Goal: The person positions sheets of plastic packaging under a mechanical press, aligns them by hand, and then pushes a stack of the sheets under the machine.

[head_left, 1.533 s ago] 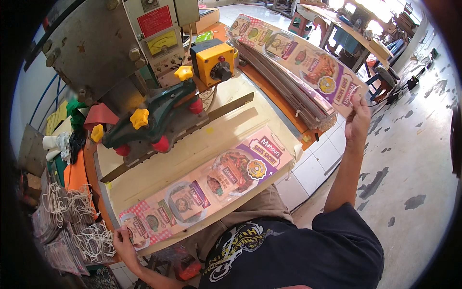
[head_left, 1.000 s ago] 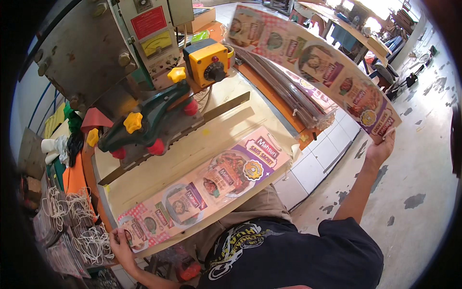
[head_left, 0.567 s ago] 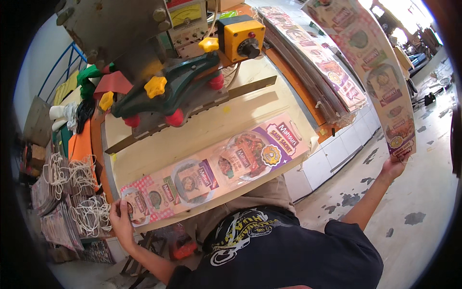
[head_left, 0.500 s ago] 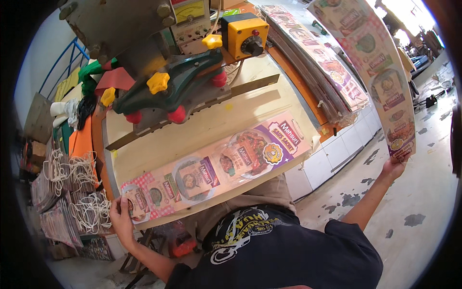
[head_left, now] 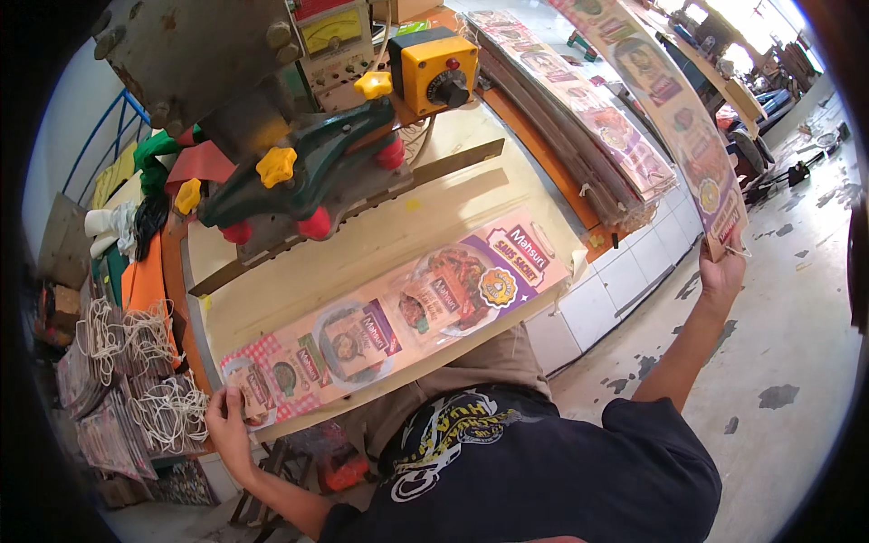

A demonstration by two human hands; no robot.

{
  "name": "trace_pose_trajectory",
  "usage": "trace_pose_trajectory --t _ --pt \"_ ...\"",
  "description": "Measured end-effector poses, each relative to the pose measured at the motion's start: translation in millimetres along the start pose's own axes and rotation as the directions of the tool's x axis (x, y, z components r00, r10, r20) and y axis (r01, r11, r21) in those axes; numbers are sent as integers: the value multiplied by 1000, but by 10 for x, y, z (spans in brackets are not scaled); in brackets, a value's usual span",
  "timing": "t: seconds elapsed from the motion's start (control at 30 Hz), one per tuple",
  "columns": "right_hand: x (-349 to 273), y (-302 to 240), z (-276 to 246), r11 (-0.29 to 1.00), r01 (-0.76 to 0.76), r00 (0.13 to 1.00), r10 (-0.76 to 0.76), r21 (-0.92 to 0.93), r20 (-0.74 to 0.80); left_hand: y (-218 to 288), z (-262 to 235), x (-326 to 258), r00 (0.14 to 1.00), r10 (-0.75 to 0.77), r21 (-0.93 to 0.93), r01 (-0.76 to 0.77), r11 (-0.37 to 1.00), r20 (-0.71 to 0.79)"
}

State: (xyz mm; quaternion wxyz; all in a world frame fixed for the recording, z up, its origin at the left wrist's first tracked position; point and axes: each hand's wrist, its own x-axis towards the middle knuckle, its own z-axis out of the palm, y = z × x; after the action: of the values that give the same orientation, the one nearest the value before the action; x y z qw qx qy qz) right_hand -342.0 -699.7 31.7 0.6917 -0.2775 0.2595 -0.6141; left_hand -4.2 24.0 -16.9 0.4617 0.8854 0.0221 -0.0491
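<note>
A printed strip (head_left: pixel 389 312) lies along the near edge of the table (head_left: pixel 434 195) in front of me. My left hand (head_left: pixel 226 421) pinches its left end. Behind it stands the press (head_left: pixel 299 172), with a control box (head_left: pixel 437 71) to its right. A stack of strips (head_left: pixel 579 109) lies along the table's right side. My right hand (head_left: pixel 721 276), out to the right, holds up another strip (head_left: pixel 674 118) above that stack. Looped cords (head_left: pixel 136 371) lie left of the table.

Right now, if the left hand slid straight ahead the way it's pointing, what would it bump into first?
Probably the long printed strip lying on the table. The left hand already touches its near end, fingers pointing along it. Beyond sits the green machine, though depth is uncertain.
</note>
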Motion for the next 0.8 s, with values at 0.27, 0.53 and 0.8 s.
trace_pose_trajectory --t 0.27,0.53,0.8 --pt "116 285 11 999 -20 994 23 31 -111 -72 52 -55 998 -45 -52 43 998 -35" --pt "-68 316 146 1000 -10 996 11 -11 87 -30 22 -10 999 5 9 -5 1000 33" --pt "-281 477 409 995 -100 974 96 7 203 121 54 -63 997 -46 -35 48 998 55"
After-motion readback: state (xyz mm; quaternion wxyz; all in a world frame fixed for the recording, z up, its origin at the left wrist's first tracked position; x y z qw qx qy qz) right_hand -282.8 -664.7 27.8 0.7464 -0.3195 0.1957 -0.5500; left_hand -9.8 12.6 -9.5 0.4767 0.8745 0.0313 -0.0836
